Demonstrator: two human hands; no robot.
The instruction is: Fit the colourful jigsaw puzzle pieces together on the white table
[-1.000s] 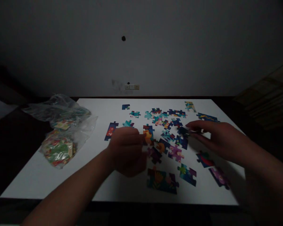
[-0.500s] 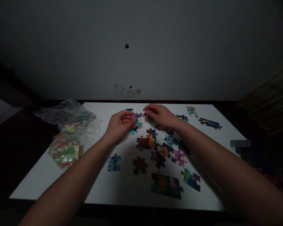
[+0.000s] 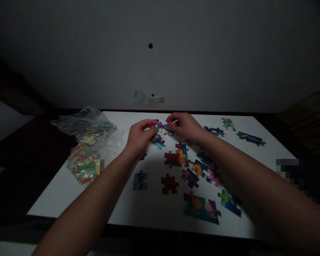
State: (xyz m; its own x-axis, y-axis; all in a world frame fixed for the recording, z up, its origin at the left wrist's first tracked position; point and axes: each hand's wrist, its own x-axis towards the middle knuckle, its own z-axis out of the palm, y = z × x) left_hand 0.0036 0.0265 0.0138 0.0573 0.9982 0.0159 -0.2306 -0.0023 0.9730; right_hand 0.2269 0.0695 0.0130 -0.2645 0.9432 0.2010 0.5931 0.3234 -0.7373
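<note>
Purple, white and teal flat jigsaw section (image 3: pixel 162 130), partly finger-covered | left hand (image 3: pixel 139 139) pinches its left edge | right hand (image 3: pixel 185 126) at right edge, grip unclear | location: between them, white rectangular table's (image 3: pixel 152 213) far half

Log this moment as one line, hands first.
left hand: at colourful puzzle pieces, grip unclear | right hand: at same pieces, grip unclear | nearer camera: red-brown piece | white table, left side: plastic bags

Forearms (image 3: pixel 96 192) converge forward, left hand (image 3: pixel 142 137) and right hand (image 3: pixel 185 126) near each other, fingers (image 3: pixel 174 116) bent.
</note>
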